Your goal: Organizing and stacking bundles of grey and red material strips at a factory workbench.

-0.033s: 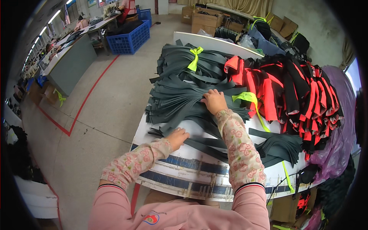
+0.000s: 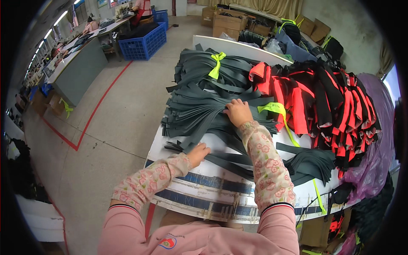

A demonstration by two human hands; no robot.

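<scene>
A large bundle of dark grey-green fabric strips (image 2: 187,111) lies fanned out on a white tabletop. My right hand (image 2: 239,112) rests on the bundle's narrowed middle, its fingers curled round the strips there. Nearer to me, my left hand (image 2: 198,154) is closed on one or more strips of the same fabric, by loose strip ends; how many is hidden. Behind, another bundle (image 2: 231,66) is tied with a neon-yellow band (image 2: 217,64). A smaller bunch of strips (image 2: 312,163) lies to the right of my right forearm. A loose yellow band (image 2: 274,107) runs beside my right hand.
Black and coral-red fabric pieces (image 2: 323,93) are heaped on the table's right, against purple plastic sheeting (image 2: 374,119). Blue and white bands mark the worn front edge (image 2: 204,180). Left lies floor with red lines, a blue crate (image 2: 143,43) and worktables. Cardboard boxes (image 2: 228,21) stand behind.
</scene>
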